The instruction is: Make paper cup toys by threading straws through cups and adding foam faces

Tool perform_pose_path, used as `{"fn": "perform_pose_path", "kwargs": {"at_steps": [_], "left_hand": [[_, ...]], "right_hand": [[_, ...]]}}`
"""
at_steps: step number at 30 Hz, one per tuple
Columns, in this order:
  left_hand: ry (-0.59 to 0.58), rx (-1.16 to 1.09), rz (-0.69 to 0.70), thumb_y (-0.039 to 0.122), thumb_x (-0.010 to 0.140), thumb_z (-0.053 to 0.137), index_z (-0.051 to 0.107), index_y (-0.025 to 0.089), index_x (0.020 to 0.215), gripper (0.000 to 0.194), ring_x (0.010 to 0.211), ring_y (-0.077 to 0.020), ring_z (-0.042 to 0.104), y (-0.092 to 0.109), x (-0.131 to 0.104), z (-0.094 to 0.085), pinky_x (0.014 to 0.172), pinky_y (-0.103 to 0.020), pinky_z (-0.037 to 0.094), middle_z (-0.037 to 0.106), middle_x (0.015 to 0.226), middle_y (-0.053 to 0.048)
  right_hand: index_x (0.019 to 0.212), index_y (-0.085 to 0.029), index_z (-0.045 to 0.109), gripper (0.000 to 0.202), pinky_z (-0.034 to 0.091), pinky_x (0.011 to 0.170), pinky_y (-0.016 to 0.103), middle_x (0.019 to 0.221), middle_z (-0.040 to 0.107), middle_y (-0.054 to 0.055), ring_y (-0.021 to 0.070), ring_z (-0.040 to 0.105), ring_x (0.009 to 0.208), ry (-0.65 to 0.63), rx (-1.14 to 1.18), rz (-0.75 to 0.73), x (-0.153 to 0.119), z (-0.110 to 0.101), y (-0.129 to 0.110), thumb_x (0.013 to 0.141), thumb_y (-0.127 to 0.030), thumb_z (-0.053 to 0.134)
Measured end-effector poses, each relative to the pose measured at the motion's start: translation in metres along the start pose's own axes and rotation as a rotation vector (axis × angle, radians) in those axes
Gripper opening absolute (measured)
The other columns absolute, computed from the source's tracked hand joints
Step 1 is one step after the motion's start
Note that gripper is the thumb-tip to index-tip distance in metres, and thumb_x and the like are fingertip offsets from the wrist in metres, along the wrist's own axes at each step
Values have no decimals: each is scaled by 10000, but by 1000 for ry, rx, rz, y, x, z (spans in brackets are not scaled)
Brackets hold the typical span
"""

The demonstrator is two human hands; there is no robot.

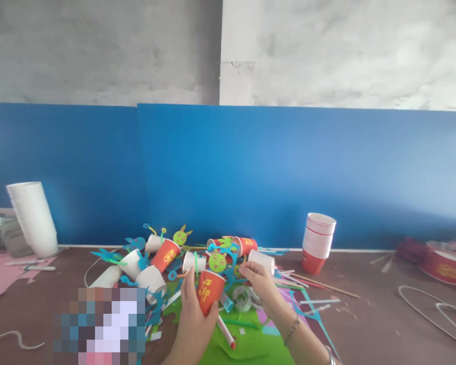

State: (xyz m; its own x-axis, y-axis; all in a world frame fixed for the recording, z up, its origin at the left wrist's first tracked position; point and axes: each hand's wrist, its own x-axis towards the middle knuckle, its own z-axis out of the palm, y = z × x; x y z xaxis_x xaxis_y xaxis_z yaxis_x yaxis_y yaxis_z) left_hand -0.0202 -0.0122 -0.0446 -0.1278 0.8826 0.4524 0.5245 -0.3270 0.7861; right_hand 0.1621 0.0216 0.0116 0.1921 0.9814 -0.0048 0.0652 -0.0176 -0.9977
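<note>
My two hands at a craft table (368,324), with counts of the things about them. My left hand (193,317), one of the two, grasps one red cup (212,293) with yellow writing, its thumb on the near side and its fingers along the left; this cup is held tilted, in front of the pile and above one green sheet (251,350). One green paper face (217,261) with ears shows just above the cup's rim. My right hand (258,279) has its thumb and forefinger drawn together beside one small round paper piece (236,271); whether they pinch it I cannot tell. Two bracelets (293,330) circle my right wrist. Behind and to the left, six loose white cups (262,262) can be counted, most lying on their sides, and three further red cups (166,256), one of them partly hidden by blue paper cutouts (230,249). A second green face (180,238) stands at the back of the pile. Below my hands lie one clear tape roll (242,299) and one white marker (226,332) with a red tip. Two stacks flank the pile well apart from it: one of white cups (33,220) at the left, one of red-and-white cups (319,243) at the right. One blue board (289,167) rises behind the table, its right-hand stretch overlapping another at the left
</note>
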Motion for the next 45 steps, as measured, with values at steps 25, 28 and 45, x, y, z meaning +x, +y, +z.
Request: {"fn": "perform_pose_path", "kwargs": {"at_steps": [25, 28, 45], "left_hand": [[34, -51, -39, 331, 897, 456, 161, 102, 1485, 697, 1422, -323, 262, 5, -30, 14, 1132, -473, 301, 278, 1493, -216], [43, -71, -33, 339, 898, 461, 161, 115, 1488, 698, 1414, -327, 277, 5, -31, 15, 1125, -467, 310, 276, 1498, -209], [61, -88, -9, 335, 901, 452, 187, 119, 1458, 654, 1396, -355, 290, 11, -29, 11, 1099, -509, 339, 289, 1482, -231]], "right_hand": [[618, -189, 588, 217, 491, 608, 289, 620, 634, -14, 145, 603, 594, -174, 66, -36, -1, -11, -10, 587, -339, 742], [625, -195, 581, 220, 482, 601, 290, 606, 619, -18, 145, 591, 580, -169, 71, -48, -1, -10, -10, 589, -346, 737], [861, -203, 577, 394, 490, 636, 284, 642, 629, -34, 160, 634, 646, -201, 154, -93, -4, -12, -18, 562, -340, 794]]}}
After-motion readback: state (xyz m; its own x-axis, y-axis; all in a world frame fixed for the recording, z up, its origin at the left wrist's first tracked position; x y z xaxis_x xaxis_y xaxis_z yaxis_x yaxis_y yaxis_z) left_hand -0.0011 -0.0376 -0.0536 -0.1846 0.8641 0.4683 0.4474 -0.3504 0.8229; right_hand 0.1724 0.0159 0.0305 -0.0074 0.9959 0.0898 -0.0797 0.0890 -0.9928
